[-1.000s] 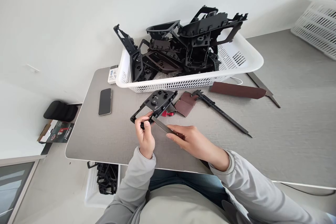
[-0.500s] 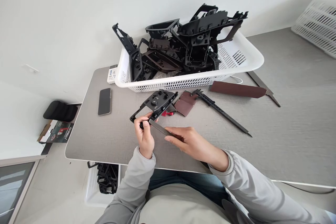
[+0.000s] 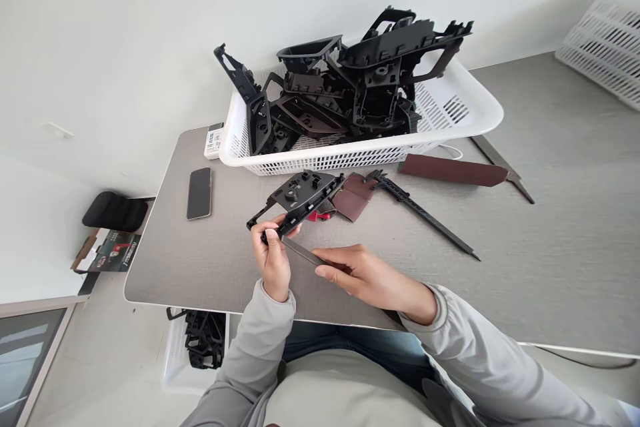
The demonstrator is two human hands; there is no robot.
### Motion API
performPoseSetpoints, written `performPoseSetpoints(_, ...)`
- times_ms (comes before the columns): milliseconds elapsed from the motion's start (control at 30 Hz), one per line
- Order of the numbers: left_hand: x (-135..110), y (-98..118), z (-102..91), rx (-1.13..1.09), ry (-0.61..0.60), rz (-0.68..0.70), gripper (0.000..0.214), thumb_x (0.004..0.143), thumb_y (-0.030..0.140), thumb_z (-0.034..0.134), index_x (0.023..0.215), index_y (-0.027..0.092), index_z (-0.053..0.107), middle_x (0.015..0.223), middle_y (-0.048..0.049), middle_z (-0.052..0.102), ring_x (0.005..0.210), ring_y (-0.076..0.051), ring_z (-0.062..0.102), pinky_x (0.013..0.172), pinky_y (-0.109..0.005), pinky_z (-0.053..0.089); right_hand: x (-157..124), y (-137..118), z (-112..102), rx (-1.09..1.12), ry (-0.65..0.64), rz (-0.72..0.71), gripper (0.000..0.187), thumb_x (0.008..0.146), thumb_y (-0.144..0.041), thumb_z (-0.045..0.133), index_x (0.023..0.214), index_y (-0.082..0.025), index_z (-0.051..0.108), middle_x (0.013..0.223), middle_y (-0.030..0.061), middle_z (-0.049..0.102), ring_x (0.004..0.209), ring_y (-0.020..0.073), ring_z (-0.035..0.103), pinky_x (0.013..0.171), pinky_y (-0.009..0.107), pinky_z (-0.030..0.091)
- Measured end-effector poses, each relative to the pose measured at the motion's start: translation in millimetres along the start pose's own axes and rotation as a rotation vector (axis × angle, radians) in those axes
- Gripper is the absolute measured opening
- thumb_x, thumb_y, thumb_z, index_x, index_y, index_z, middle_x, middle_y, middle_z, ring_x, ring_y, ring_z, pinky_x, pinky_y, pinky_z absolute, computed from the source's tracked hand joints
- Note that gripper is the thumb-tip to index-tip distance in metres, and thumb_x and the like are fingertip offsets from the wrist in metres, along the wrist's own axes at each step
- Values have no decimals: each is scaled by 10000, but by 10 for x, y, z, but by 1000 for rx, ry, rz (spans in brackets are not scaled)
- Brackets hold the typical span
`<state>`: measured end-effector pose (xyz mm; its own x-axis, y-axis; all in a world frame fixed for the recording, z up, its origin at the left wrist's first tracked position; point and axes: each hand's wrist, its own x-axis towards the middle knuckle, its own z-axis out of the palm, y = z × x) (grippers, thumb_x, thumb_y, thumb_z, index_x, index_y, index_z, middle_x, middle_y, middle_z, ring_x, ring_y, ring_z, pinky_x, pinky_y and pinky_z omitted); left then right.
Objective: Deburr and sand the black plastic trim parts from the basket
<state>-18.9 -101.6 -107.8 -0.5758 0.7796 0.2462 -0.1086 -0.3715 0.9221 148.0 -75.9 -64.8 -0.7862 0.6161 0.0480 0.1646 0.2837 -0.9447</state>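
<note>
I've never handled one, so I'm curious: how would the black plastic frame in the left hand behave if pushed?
The black plastic frame is probably light: only the left hand grips it, by one end. It seems stiff, showing no sag, but might flex around its opening.

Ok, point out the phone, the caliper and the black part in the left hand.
Phone (image 3: 199, 193): head view, dark screen.
Caliper (image 3: 429, 217): head view, mid-beam.
Black part (image 3: 303, 195): head view, flat plate.

black on the held frame (image 3: 304, 197), grey on the file (image 3: 303, 252), white on the basket (image 3: 325, 159), maroon on the sheet (image 3: 354, 199), streaked grey on the table (image 3: 550, 253).
</note>
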Motion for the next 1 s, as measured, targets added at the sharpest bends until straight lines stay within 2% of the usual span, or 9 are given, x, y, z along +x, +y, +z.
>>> performPoseSetpoints(100,24,26,6,-29,14,-91,326,831,476,701,882,220,506,929,-10,690,717,-129,691,674,-290,579,-14,7,-4,121,50,65,505,969,-561,448,1040,-127,696,599,-35,465,520,88,367,476,212,330)
performPoseSetpoints(200,42,50,7,-41,63,-168,379,737,378,805,848,217,480,884,18,663,746,-115,675,670,-254,570,-26,27,-3,255,139,134,529,924,-608,500,1035,-133,706,607,-34,483,483,76,374,433,214,311)
performPoseSetpoints(367,46,89,-2,-102,42,-234,376,718,354,802,853,222,477,890,24,650,754,-102,676,664,-229,577,-22,58,2,431,312,217,559,833,-647,603,1026,-135,717,618,-16,548,415,63,375,365,221,268)
performPoseSetpoints(500,43,123,-15,-149,-26,-233,349,728,335,784,867,224,483,926,14,649,777,-117,694,705,-266,602,-16,58,-14,499,495,205,539,796,-635,648,1041,-161,726,764,45,685,384,49,369,348,230,276)
performPoseSetpoints(567,44,133,-18,-168,-43,-230,336,728,322,780,855,220,486,925,8,651,762,-123,700,690,-270,604,-20,50,-30,493,583,196,504,797,-608,663,1047,-175,733,771,49,703,380,54,376,349,237,289)
performPoseSetpoints(667,44,132,-20,-181,-52,-223,328,731,325,777,849,217,490,912,6,653,729,-120,695,652,-259,598,-30,36,-54,473,650,224,470,817,-557,667,1067,-165,738,508,-31,561,367,78,373,361,240,284)
performPoseSetpoints(733,46,123,-21,-186,-39,-218,332,734,334,783,845,216,493,896,13,652,713,-108,686,639,-241,589,-33,34,-62,481,660,246,458,821,-527,675,1073,-151,737,424,-68,459,359,85,366,368,241,269)
performPoseSetpoints(900,64,101,-27,-181,32,-233,361,709,335,817,817,208,497,814,42,610,626,-65,632,582,-187,549,-26,59,-81,583,742,210,451,781,-519,704,1074,-177,720,494,-48,518,372,98,390,358,255,223)
performPoseSetpoints(1000,66,99,-32,-180,55,-240,366,695,338,831,913,235,555,772,60,559,609,-57,602,574,-180,540,-24,69,-124,652,797,201,417,783,-504,695,1058,-190,709,468,-56,490,367,110,377,366,275,218)
